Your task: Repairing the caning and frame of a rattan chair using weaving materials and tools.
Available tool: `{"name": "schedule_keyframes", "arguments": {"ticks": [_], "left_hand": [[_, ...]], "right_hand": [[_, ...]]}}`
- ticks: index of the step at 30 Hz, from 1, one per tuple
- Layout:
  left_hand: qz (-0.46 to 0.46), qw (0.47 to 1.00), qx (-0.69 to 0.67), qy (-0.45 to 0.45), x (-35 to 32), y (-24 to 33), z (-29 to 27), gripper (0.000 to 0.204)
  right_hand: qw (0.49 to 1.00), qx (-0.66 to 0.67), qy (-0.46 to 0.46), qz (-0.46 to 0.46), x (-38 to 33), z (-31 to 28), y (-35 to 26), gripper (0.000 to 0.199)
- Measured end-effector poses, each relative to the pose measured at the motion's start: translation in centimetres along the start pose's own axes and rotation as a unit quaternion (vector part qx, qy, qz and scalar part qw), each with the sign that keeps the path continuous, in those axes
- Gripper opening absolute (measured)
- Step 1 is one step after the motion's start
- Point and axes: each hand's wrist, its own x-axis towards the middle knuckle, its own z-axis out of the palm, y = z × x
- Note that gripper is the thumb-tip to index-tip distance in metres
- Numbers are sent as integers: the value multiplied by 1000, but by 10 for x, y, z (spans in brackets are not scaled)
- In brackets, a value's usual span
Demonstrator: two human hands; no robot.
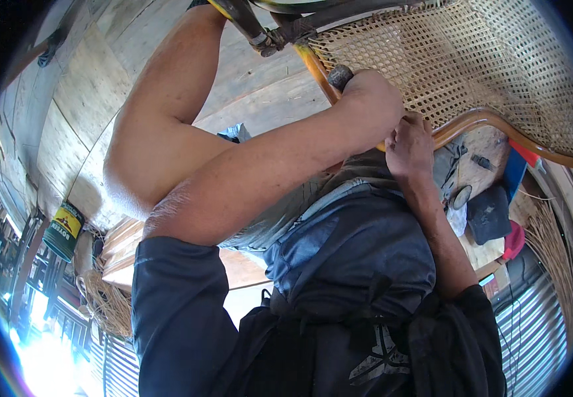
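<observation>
A woven cane panel (425, 59) in a bent, varnished wooden frame (481, 118) lies in front of me at the upper right. My left hand (373, 99) is closed round a tool with a dark, rounded end (340, 77), which sticks out on its left side over the frame's left rail. The rest of that tool is hidden by the fist. Close beside it, my right hand (410, 142) has its fingers bent together at the near corner of the frame. Whatever those fingers hold, if anything, is out of sight.
Dark chair parts (253, 26) reach in at the top. On the right are a dark cloth-like item (489, 215), a red item (514, 239) and a bundle of cane strips (551, 248). A green and yellow can (64, 231) stands at the left on wooden boards.
</observation>
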Motion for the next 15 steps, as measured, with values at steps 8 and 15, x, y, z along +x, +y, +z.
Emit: {"name": "schedule_keyframes", "arguments": {"ticks": [8, 15], "left_hand": [[20, 999, -13, 40, 5, -12, 7, 9], [-24, 999, -18, -39, 14, -14, 7, 19]], "right_hand": [[999, -7, 46, 12, -2, 9, -3, 20], [999, -22, 40, 21, 3, 8, -7, 22]]}}
